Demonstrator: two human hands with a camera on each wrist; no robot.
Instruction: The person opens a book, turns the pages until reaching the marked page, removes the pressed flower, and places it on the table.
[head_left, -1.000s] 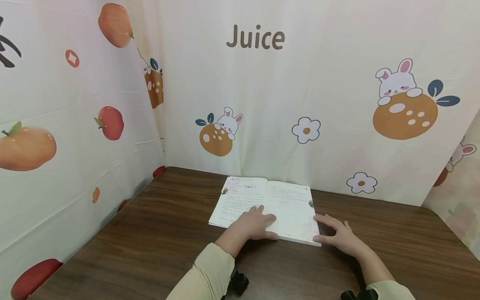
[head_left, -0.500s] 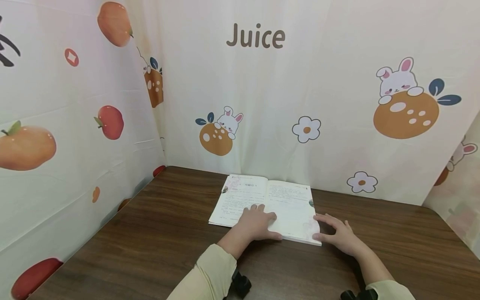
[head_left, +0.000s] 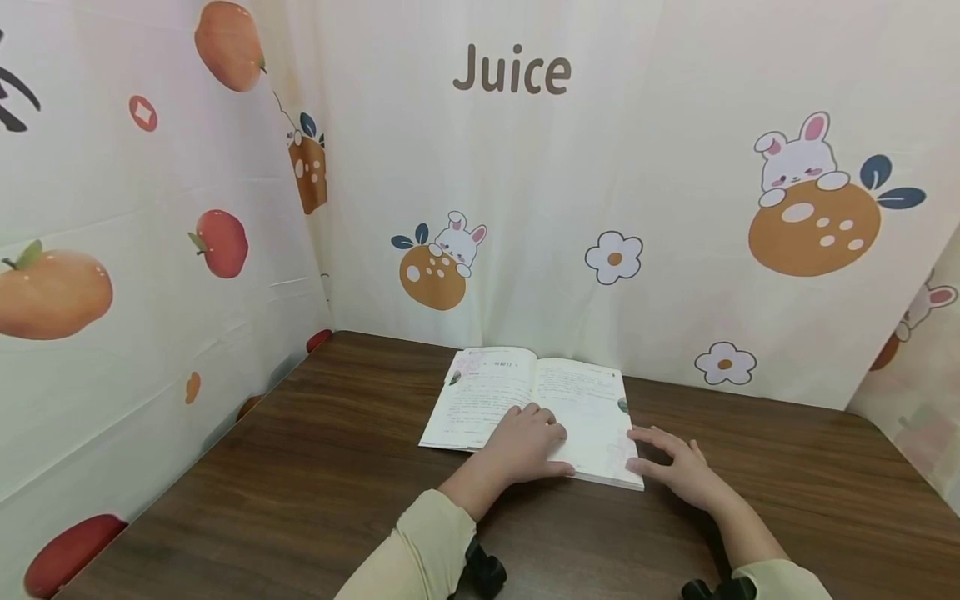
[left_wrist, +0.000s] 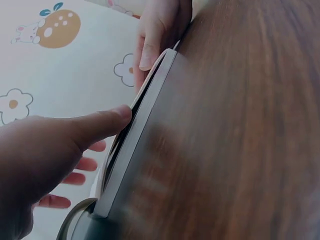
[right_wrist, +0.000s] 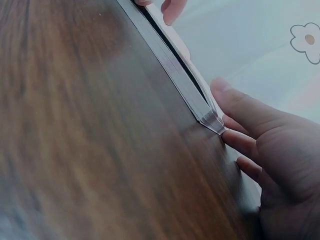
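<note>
Unclenched hands (head_left: 522,444) (head_left: 678,471) touch an open book (head_left: 588,408) on a brown table (head_left: 337,442) before printed cloth (head_left: 540,192).

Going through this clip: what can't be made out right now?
Body text of the open book: too small to read, head view.
Part of the book beneath the left hand: covered by that hand, head view.
Book's underside: hidden against the table, all views.
Rear of the right hand: cut off by the right edge, right wrist view.
</note>
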